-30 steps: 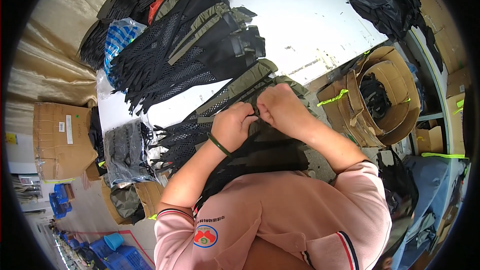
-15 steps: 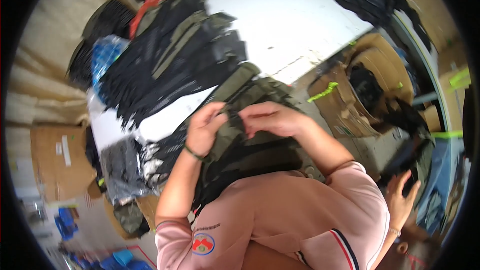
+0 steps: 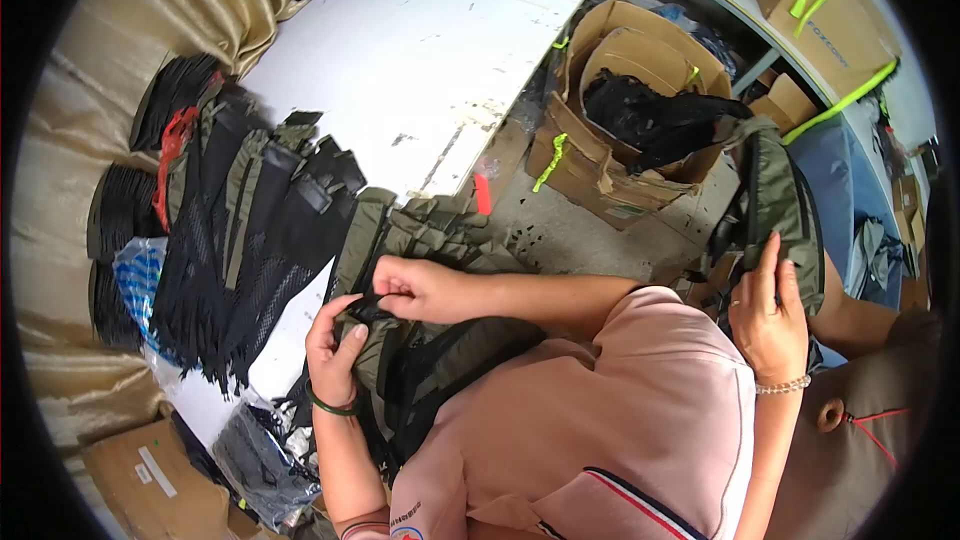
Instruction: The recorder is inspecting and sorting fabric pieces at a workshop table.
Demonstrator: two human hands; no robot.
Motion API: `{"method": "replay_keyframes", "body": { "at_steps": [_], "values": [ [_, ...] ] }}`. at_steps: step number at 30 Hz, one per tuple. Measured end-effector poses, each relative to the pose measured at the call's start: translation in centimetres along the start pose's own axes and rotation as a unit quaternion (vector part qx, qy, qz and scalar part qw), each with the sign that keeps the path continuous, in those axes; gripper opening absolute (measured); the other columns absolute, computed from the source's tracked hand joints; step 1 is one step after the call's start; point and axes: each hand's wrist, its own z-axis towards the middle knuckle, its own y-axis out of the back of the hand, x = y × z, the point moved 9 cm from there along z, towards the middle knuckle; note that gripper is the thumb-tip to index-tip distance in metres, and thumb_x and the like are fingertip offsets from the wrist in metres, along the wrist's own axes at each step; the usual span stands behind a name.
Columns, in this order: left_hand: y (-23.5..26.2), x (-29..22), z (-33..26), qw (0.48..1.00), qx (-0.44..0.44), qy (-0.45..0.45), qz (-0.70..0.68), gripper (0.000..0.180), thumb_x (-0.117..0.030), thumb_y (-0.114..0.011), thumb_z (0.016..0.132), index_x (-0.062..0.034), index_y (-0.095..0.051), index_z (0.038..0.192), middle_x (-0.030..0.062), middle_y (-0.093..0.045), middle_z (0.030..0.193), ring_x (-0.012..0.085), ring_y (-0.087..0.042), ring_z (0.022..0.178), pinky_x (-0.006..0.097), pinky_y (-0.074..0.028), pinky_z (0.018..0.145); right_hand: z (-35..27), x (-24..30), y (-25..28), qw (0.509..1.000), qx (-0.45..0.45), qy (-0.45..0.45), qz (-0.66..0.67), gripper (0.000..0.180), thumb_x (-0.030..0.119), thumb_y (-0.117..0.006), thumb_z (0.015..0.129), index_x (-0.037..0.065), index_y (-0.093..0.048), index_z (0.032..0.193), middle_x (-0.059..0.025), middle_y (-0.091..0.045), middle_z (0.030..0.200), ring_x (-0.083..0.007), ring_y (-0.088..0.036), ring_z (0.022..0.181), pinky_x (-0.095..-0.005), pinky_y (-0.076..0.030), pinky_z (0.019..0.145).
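Note:
My left hand, with a green bangle at the wrist, closes on the edge of an olive-and-black fabric piece. Close beside it, my right hand is bent into a pinch on a dark, strap-like part of the same piece. What exactly lies between those fingertips is partly hidden. More olive fabric with black mesh lies heaped against my front. Just beyond my hands, layered olive pieces rest at the table's near edge.
A white table holds a pile of black mesh and olive pieces and a plastic bag. Right of it stands an open cardboard box with black fabric. At the right, another person's hand holds an olive piece.
The view has swung to the right. My right hand has moved in against my left, and both stay on the fabric. The other person's hand now holds an olive piece up.

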Motion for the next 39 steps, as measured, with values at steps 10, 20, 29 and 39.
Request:
{"method": "replay_keyframes", "body": {
  "at_steps": [10,20,29,39],
  "values": [
    [1.6,1.6,-0.3,0.996,-0.079,-0.021,-0.031,0.009,-0.007,-0.059,0.089,0.0,-0.057,0.094,0.0026,-0.061,0.087,0.0097,-0.055,0.077,0.024,-0.045,0.073,-1.7,-1.8,-2.8,0.892,0.177,-0.169,0.381,0.023,0.012,-0.061,0.089,0.004,-0.057,0.11,-0.0014,-0.057,0.093,-0.0125,-0.058,0.086,-0.0312,-0.05,0.074],
    [1.6,2.8,0.0,0.995,-0.089,-0.007,-0.05,0.01,-0.004,-0.057,0.089,0.0006,-0.06,0.097,0.0037,-0.064,0.087,0.0107,-0.058,0.077,0.025,-0.047,0.072,-1.5,-0.7,-4.8,0.873,0.174,-0.158,0.428,0.022,0.0,-0.059,0.085,0.001,-0.054,0.106,-0.0059,-0.06,0.091,-0.0148,-0.061,0.086,-0.031,-0.05,0.078],
    [2.4,3.0,-0.7,0.995,-0.098,-0.019,0.011,0.018,-0.003,-0.066,0.084,0.0037,-0.063,0.101,0.0033,-0.064,0.088,0.01,-0.058,0.079,0.023,-0.046,0.074,-1.3,-2.2,-3.7,0.876,0.129,-0.206,0.416,0.019,-0.002,-0.053,0.086,0.001,-0.053,0.105,-0.0092,-0.06,0.092,-0.0203,-0.063,0.081,-0.0363,-0.053,0.075],
    [2.3,1.4,-0.2,0.984,-0.126,-0.053,0.117,0.022,-0.005,-0.068,0.082,0.004,-0.064,0.102,0.0064,-0.066,0.092,0.014,-0.06,0.084,0.026,-0.047,0.078,-1.5,-2.5,-3.1,0.895,0.075,-0.233,0.373,0.025,-0.001,-0.049,0.084,0.001,-0.052,0.108,-0.0107,-0.061,0.086,-0.0195,-0.061,0.074,-0.0341,-0.052,0.071]
  ]
}}
